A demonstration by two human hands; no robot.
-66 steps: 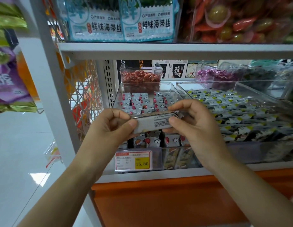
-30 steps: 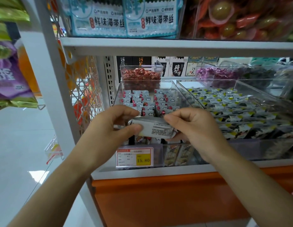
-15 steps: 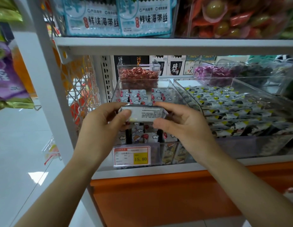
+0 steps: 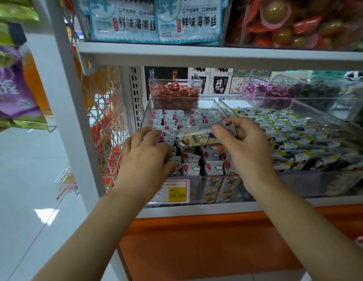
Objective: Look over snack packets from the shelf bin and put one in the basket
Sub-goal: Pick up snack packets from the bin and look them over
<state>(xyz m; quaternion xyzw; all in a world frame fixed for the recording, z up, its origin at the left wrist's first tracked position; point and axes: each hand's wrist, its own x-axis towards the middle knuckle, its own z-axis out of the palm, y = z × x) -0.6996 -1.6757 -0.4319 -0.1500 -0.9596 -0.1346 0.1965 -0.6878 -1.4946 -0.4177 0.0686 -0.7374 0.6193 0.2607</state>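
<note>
A clear shelf bin (image 4: 215, 104) holds several white snack packets (image 4: 170, 121) printed with red dots and clouds. My right hand (image 4: 244, 153) pinches one snack packet (image 4: 196, 138) between thumb and fingers, its dark-and-yellow printed side towards me, just above the bin's packets. My left hand (image 4: 144, 155) is off that packet. It reaches into the bin's left side with relaxed fingers lying over the packets there. No basket is in view.
A small clear box of red sweets (image 4: 174, 94) sits at the bin's back. To the right lies a bin of black-and-yellow packets (image 4: 288, 134). A shelf board (image 4: 217, 55) runs close overhead. A white post (image 4: 71, 110) and a wire rack (image 4: 107, 118) stand left, and a price tag (image 4: 176, 194) hangs below.
Both hands held the packet's ends with its text side up. Now my left hand has let go and moved into the bin. My right hand has turned the packet's other face towards me.
</note>
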